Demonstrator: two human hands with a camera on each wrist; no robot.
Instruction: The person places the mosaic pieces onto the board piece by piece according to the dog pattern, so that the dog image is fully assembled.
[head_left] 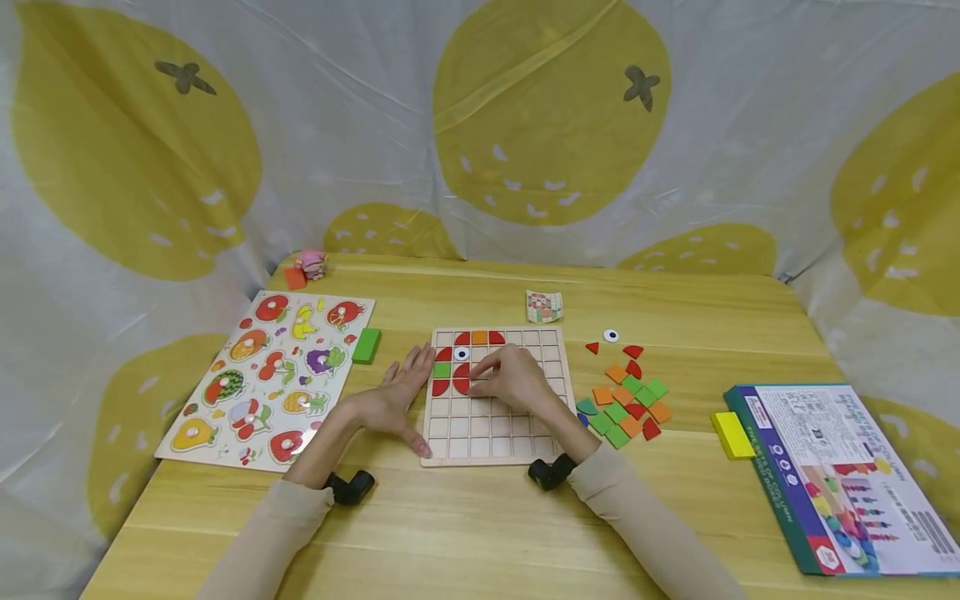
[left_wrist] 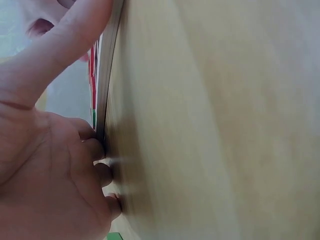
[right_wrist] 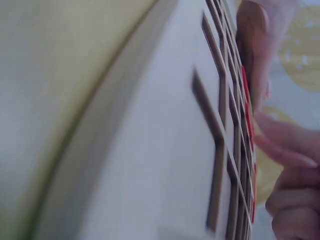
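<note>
We see the grid board [head_left: 468, 427] flat on the wooden table [head_left: 465, 533], with our left hand [head_left: 386, 406] spread wide along its left side, touching but not gripping. Our right hand [head_left: 519, 379] has its finger and thumb bent near each other at the red pieces [head_left: 460, 387] in the squares, but we can't tell if they pinch one. We think the red pieces are light, hard and a bit slippery, so we should hold each by its thin edges and steady the board by its rim.
</note>
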